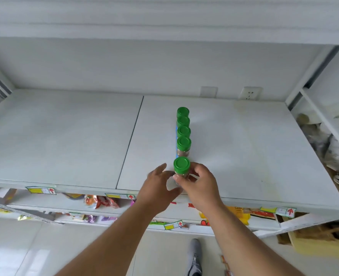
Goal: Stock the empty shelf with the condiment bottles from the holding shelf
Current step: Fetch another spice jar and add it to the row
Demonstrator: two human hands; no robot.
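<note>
The white shelf [65, 136] carries five condiment bottles with green caps, arranged in a single file running from the back wall toward the front edge, just right of the seam between the two shelf panels. The four rear bottles [183, 132] stand upright and close together, each partly covering the one behind it. The front bottle [181, 166] stands nearest the shelf edge, slightly left of the line of the others, with a small gap to the bottle behind it. The right hand [199, 184] grasps this front bottle: its thumb and fingers [193, 171] are curled round the body below the cap. The left hand [156, 186] is at the bottle's left side with fingers extended and relaxed; whether it touches the bottle cannot be determined. Both forearms reach in from the lower edge of the view. Price tags [42, 190] with red arrows are fixed to the shelf's front lip. Lower shelves hold assorted packaged goods [103, 202]. A wall socket [249, 93] sits at the back wall.
</note>
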